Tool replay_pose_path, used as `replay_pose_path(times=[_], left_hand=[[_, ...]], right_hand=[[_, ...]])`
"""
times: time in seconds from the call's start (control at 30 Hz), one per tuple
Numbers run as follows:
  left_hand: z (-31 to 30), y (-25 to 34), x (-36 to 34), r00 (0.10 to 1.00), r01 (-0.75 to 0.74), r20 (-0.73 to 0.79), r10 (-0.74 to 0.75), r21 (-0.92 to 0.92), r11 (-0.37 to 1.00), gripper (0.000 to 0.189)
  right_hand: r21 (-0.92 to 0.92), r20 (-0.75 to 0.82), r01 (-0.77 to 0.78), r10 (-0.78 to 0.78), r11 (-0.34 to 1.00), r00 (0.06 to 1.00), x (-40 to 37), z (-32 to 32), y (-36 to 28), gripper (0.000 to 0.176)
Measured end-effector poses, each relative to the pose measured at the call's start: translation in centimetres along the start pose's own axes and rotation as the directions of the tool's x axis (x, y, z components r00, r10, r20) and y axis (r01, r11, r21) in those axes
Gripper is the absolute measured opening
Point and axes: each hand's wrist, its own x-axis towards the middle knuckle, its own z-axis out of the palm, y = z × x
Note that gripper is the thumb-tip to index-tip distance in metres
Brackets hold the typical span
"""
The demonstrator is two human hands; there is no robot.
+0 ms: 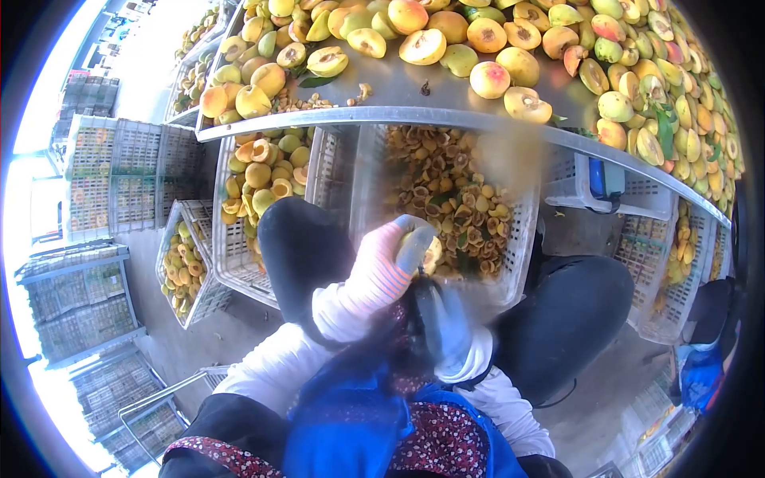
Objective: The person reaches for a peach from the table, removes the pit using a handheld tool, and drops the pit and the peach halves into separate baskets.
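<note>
My left hand [386,251], in a striped glove with grey fingertips, is closed around a yellow peach half [431,256]. My right hand [453,323], in a pale blue glove, is close below the fruit and smeared by motion. Something slim and dark shows beside its fingers, too blurred to name. Both hands are above a white crate [522,239] between my knees, which holds brown, scooped-out peach stone pieces [454,215].
A metal table [390,76] ahead carries many whole and halved peaches. A white crate [263,279] of peach halves stands left of my knee, with another crate [187,307] beyond it. Stacked crates [131,179] line the left. Further crates [645,279] stand right, near another person's leg.
</note>
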Motion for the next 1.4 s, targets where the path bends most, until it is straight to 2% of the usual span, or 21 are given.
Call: replay_pose_path(times=[0.07, 0.1, 0.17, 0.23, 0.37, 0.47, 0.6, 0.63, 0.67, 0.73, 0.77, 0.8, 0.87, 0.9, 0.93, 1.03, 1.1, 1.2, 1.27, 1.33, 1.4], left_hand=[[0.3, -1.3, 0.2, 0.994, -0.102, -0.039, 0.103, 0.016, 0.995, 0.024], [0.5, -1.3, 0.2, 0.993, -0.11, -0.039, 0.11, -0.003, 0.994, 0.025], [0.5, -0.9, 0.3, 0.989, -0.149, 0.011, 0.15, -0.015, 0.989, 0.028], [0.2, -0.7, 0.7, 0.992, -0.097, 0.072, 0.108, -0.141, 0.985, 0.031], [0.3, -1.6, 1.0, 0.991, -0.05, 0.108, 0.072, -0.193, 0.98, 0.039], [0.2, -1.4, 1.1, 0.986, 0.102, 0.161, -0.053, -0.313, 0.944, 0.041], [1.0, -0.8, 0.2, 0.965, 0.25, 0.066, -0.255, -0.531, 0.809, 0.041], [1.3, -2.0, 0.5, 0.921, 0.27, 0.027, -0.388, -0.762, 0.589, 0.037], [1.2, -0.2, -0.2, 0.91, 0.258, 0.038, -0.413, -0.832, 0.492, 0.034], [-1.8, -3.3, -0.5, 0.939, 0.098, -0.231, -0.254, -0.529, 0.843, 0.034], [-3.2, -2.1, -0.6, 0.907, -0.092, -0.401, -0.131, -0.491, 0.866, 0.033], [-4.9, -0.6, -1.0, 0.829, -0.278, -0.559, -0.008, -0.424, 0.862, 0.033], [-10.8, 1.5, -0.2, 0.586, -0.497, -0.719, 0.374, 0.045, 0.866, 0.03], [-15.3, 1.6, -0.2, 0.592, -0.157, -0.575, 0.564, 0.605, 0.781, 0.029], [-18.4, 1.8, 0.1, 0.673, 0.211, -0.381, 0.634, 0.92, 0.33, 0.028], [-17.2, 6.3, 2.7, 0.723, 0.162, -0.262, 0.639, 0.964, 0.211, 0.026], [-14.6, 9.8, 6.0, 0.756, 0.121, -0.342, 0.558, 0.911, 0.393, 0.031], [-14.0, 11.8, 14.3, 0.773, 0.189, -0.251, 0.582, 0.968, 0.166, 0.041], [-14.6, 11.4, 20.3, 0.9, 0.364, -0.376, 0.221, 0.927, 0.092, 0.052], [-15.5, 9.8, 22.2, 0.969, 0.007, -0.118, 0.218, 0.892, 0.453, 0.051], [-14.5, 8.7, 21.4, 0.98, -0.096, -0.057, 0.191, 0.706, 0.702, 0.052]], right_hand=[[0.274, 0.07, -0.144, 0.129, 0.951, 0.989, 0.3, -0.2, -0.3, 0.026], [0.493, 0.185, -0.324, 0.267, 0.807, 0.946, 0.1, -0.3, -0.3, 0.029], [0.737, 0.474, -0.602, 0.399, 0.307, 0.785, 0.4, -0.8, -0.1, 0.034], [0.659, 0.751, -0.687, 0.308, -0.306, 0.584, 1.0, -1.1, 0.1, 0.04], [0.348, 0.776, -0.61, -0.147, -0.711, 0.614, 1.9, -1.2, 0.5, 0.05], [0.159, 0.734, -0.537, -0.265, -0.829, 0.626, 1.6, -1.1, 0.9, 0.051], [0.27, 0.751, -0.572, -0.203, -0.775, 0.629, 2.1, -1.1, 0.4, 0.043], [0.319, 0.703, -0.573, -0.218, -0.755, 0.677, 2.4, -1.1, 0.6, 0.044], [0.362, 0.654, -0.57, -0.235, -0.737, 0.719, 2.6, -1.3, 0.9, 0.045], [0.402, 0.648, -0.544, -0.191, -0.736, 0.737, 2.6, -0.7, 1.6, 0.046], [0.406, 0.69, -0.522, -0.123, -0.75, 0.714, 2.0, -0.1, 2.3, 0.046], [0.41, 0.729, -0.501, -0.056, -0.763, 0.682, 1.5, 0.1, 2.6, 0.047], [0.407, 0.788, -0.54, -0.016, -0.737, 0.616, 2.2, -0.6, 1.7, 0.046], [0.407, 0.788, -0.587, -0.056, -0.7, 0.614, 2.4, -0.7, 1.4, 0.046], [0.409, 0.787, -0.628, -0.092, -0.663, 0.61, 2.5, -0.8, 1.2, 0.046], [0.553, 0.808, -0.672, 0.118, -0.493, 0.578, 2.7, -0.3, 1.4, 0.044], [0.613, 0.789, -0.709, 0.311, -0.348, 0.529, 3.3, -0.5, 0.7, 0.04], [0.703, 0.665, -0.701, 0.462, -0.12, 0.587, 3.6, -0.6, 0.3, 0.037], [0.682, 0.686, -0.718, 0.464, -0.141, 0.56, 3.5, -0.9, 0.6, 0.036], [0.67, 0.721, -0.71, 0.42, -0.219, 0.551, 3.8, -1.2, 0.8, 0.036], [0.65, 0.759, -0.668, 0.333, -0.361, 0.559, 4.0, -1.5, 0.9, 0.036]])
